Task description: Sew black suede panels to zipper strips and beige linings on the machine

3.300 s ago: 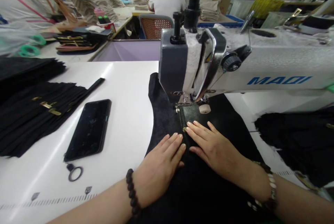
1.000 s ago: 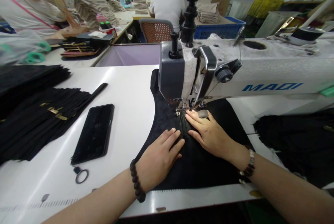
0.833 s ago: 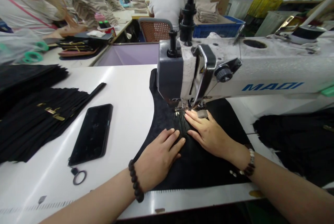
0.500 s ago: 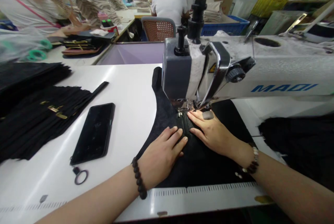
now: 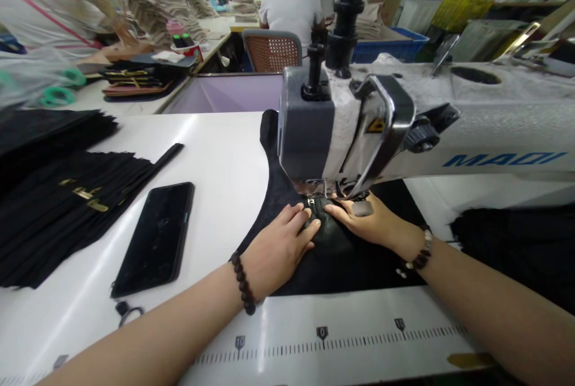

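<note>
A black fabric panel (image 5: 345, 269) lies flat under the head of a sewing machine (image 5: 308, 128), its curved narrow end reaching out on the far left side. A short stretch of zipper (image 5: 318, 204) with a metal piece shows close to the presser foot (image 5: 348, 193). My left hand (image 5: 279, 248) rests palm down on the panel, fingers extended just left of and below the zipper. To the right of the zipper, my right hand (image 5: 377, 218) also lies flat, its fingertips partly hidden behind the foot. Neither hand grasps anything.
On the left of the white table are a black phone (image 5: 155, 239), a ring holder (image 5: 130, 314) and stacked black pieces with gold metal parts (image 5: 85, 194). More black fabric (image 5: 516, 248) lies at right. A printed ruler (image 5: 323, 343) runs along the front edge. Co-workers sit beyond.
The panel has slid away from me under the machine, so its near edge sits farther from the ruler and less zipper shows. Both hands have moved forward with it.
</note>
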